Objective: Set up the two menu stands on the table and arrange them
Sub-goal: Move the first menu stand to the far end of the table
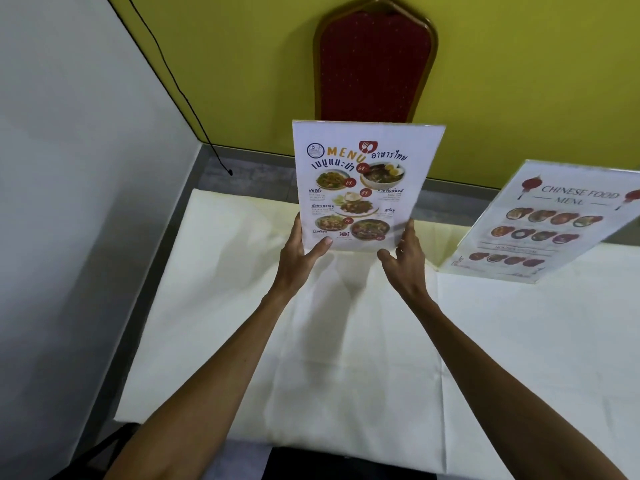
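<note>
A Thai food menu stand (pixel 363 181), a clear acrylic sheet with dish photos, stands upright near the far middle of the table (pixel 346 358), facing me. My left hand (pixel 301 254) grips its lower left edge, thumb on the front. On its lower right edge sits my right hand (pixel 405 258), fingers wrapped around the side. A second stand with a Chinese food menu (pixel 540 223) leans back at the far right of the table, untouched, partly cut off by the frame.
A cream tablecloth covers the table. A red padded chair (pixel 375 64) with a gold frame stands behind the table against the yellow wall. A white wall runs along the left, with a black cable (pixel 194 109) hanging down it.
</note>
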